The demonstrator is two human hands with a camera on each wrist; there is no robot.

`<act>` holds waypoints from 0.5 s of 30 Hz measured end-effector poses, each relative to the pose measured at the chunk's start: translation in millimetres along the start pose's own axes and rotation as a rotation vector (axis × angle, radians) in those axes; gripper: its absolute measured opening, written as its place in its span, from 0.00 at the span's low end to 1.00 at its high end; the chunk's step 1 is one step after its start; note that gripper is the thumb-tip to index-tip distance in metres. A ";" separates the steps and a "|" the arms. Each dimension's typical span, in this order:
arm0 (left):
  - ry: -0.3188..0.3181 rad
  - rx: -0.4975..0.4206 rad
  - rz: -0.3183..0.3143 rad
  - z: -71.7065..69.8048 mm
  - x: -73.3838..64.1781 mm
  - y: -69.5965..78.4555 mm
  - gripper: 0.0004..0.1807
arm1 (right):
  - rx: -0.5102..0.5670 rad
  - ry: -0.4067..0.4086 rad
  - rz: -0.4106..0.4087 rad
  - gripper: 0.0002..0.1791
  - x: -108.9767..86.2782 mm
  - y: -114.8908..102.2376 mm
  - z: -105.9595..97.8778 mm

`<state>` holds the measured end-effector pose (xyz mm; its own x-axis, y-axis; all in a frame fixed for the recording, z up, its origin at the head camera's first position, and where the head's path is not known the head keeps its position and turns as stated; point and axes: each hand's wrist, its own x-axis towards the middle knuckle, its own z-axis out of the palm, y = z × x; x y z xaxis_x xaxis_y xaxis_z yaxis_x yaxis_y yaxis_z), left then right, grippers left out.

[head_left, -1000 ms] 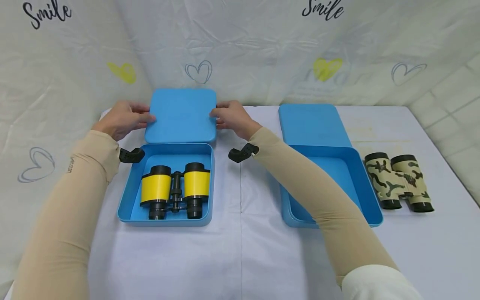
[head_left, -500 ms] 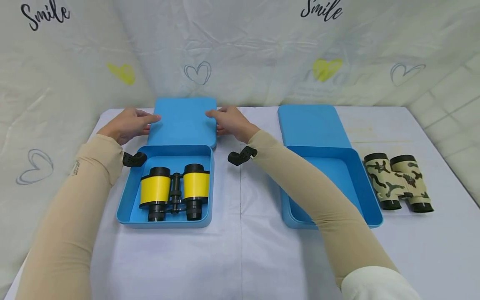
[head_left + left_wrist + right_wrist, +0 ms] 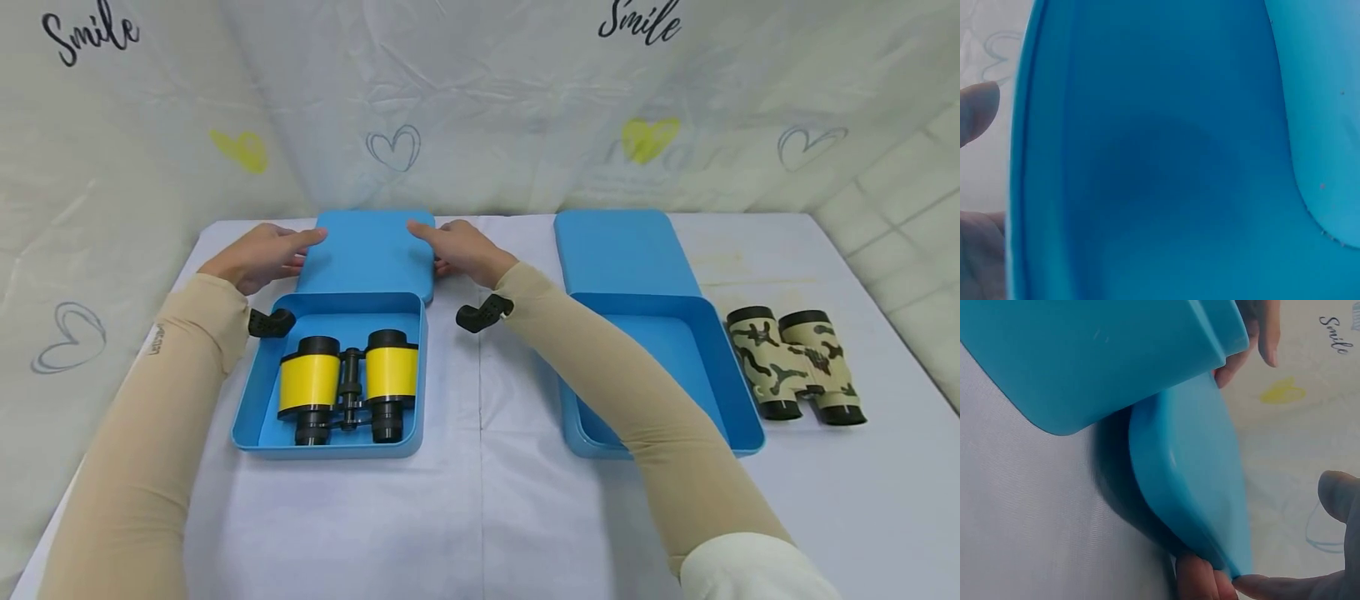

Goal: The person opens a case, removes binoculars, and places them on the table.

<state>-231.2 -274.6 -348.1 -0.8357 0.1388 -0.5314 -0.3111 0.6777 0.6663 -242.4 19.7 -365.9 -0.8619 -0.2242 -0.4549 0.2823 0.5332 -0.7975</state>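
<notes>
A blue box lid (image 3: 367, 254) lies level or slightly tilted behind the left blue box (image 3: 330, 450), with a shadow under its edge in the right wrist view. My left hand (image 3: 262, 252) holds its left edge, thumb over the top. At the right edge my right hand (image 3: 465, 250) grips the lid with fingers under the rim; its thumb (image 3: 1338, 495) stands raised off the surface. Yellow-and-black binoculars (image 3: 311, 379) rest inside that box. The left wrist view is mostly filled by the box interior (image 3: 1166, 162), with part of the left hand beside it.
To the right stands a second open blue box (image 3: 667, 333), with another blue lid (image 3: 622, 250) behind it. Camouflage binoculars (image 3: 795, 362) lie beside that box. A printed curtain (image 3: 510, 108) hangs behind the white-covered table (image 3: 480, 517).
The lid has come down behind the left box, its far edge dropping toward the table. Both hands have lowered with it. Boxes and binoculars have stayed put.
</notes>
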 end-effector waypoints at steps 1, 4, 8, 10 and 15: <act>-0.002 -0.007 0.003 0.4 -0.7 0.3 0.57 | -0.003 0.002 -0.001 0.47 -0.3 -0.3 0.0; 0.001 -0.011 0.003 3.1 -1.4 1.2 0.57 | -0.022 0.017 -0.015 0.44 -1.5 1.3 -1.1; 0.008 -0.013 0.006 6.5 -2.3 2.0 0.56 | -0.070 0.027 -0.053 0.35 -2.7 2.9 -1.6; 0.005 -0.012 0.008 7.9 -1.8 1.2 0.56 | -0.100 0.027 -0.069 0.31 -3.4 3.4 -1.6; -0.002 0.009 0.003 10.5 -0.9 -1.3 0.58 | -0.148 0.034 -0.083 0.30 -6.6 3.6 -2.1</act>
<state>-225.3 -268.1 -354.0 -0.8354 0.1424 -0.5309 -0.3047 0.6839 0.6629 -236.5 24.7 -364.9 -0.8941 -0.2464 -0.3740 0.1460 0.6290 -0.7635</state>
